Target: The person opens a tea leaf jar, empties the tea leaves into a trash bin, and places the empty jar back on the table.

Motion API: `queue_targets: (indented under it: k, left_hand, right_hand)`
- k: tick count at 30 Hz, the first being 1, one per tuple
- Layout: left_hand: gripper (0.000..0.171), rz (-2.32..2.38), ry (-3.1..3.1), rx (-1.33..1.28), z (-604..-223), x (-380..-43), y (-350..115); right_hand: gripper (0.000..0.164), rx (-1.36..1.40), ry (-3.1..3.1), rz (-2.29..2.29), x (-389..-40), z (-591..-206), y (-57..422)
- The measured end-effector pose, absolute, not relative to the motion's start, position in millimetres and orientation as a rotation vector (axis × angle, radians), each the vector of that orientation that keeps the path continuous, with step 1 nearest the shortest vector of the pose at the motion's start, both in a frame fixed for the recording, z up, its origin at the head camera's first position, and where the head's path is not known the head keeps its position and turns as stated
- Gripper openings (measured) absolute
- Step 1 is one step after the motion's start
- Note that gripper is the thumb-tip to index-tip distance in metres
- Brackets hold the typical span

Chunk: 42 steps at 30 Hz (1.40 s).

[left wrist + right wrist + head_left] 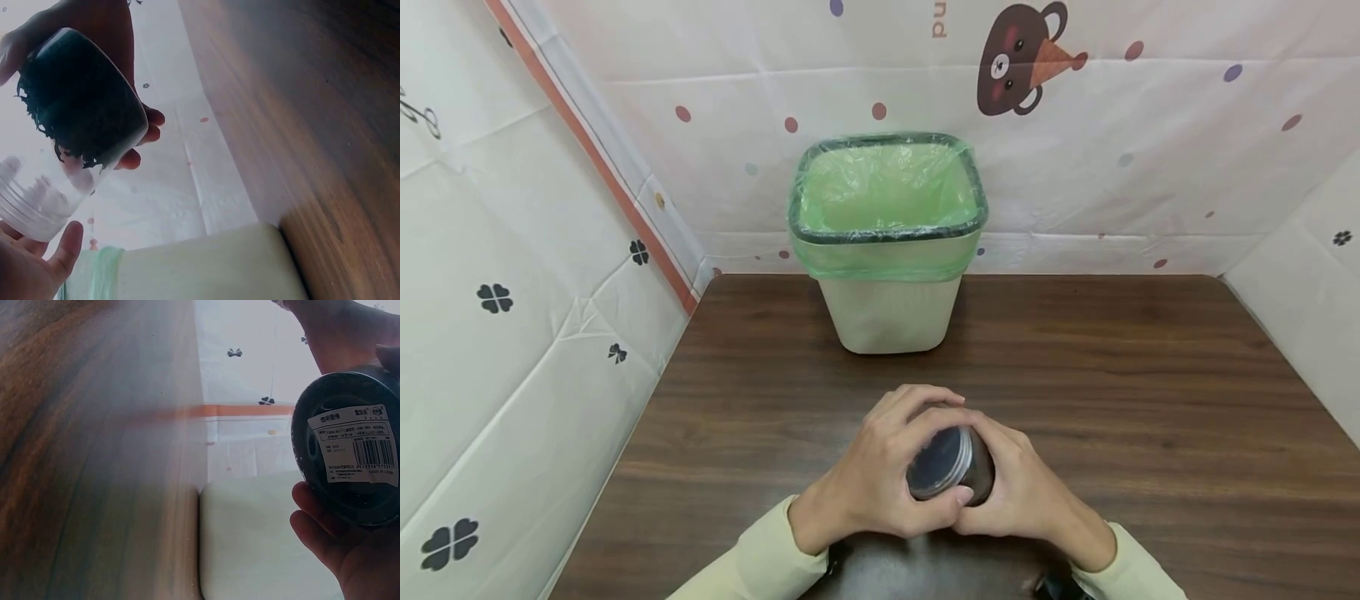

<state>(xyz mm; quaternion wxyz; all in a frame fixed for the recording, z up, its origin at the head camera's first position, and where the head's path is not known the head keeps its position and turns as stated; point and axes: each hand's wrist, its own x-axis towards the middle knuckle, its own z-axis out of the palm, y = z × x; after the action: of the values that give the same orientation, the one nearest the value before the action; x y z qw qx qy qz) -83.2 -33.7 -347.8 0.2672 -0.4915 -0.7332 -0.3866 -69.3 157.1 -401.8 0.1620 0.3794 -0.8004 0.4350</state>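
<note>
A clear jar [979, 473] with dark, shredded contents is held tilted above the table, its ridged top end toward the left. My left hand [891, 467] curls its fingers and thumb around that top end. Gripping the jar's body near its base is my right hand [1018, 483]. In the left wrist view the dark, leaf-like pieces [81, 100] fill the base half, and the top half looks clear. The right wrist view shows the jar's round base with a white barcode label [355, 447]. Whether a separate lid sits on the top end, I cannot tell.
A pale bin [891, 312] lined with a green bag [880, 265] stands at the far edge of the brown wooden table [1112, 375]. Patterned white sheets [715, 167] hang behind it and at both sides.
</note>
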Motion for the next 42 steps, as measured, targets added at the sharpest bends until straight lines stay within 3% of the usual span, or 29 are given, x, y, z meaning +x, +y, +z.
queue_targets:
  k: [12,29,42]
  left_hand:
    - [0.058,-1.025,-1.948,-1.376,-344,-85,-37]
    - [0.06,-1.029,-1.859,-1.489,-340,-87,-40]
    - [0.06,-1.039,-1.808,-1.596,-340,-87,-40]
  right_hand:
    - [0.08,1.1,-2.254,1.308,-58,-364,149]
    - [0.071,1.273,-2.125,1.479,-63,-365,151]
    - [0.071,1.466,-2.042,1.499,-74,-398,160]
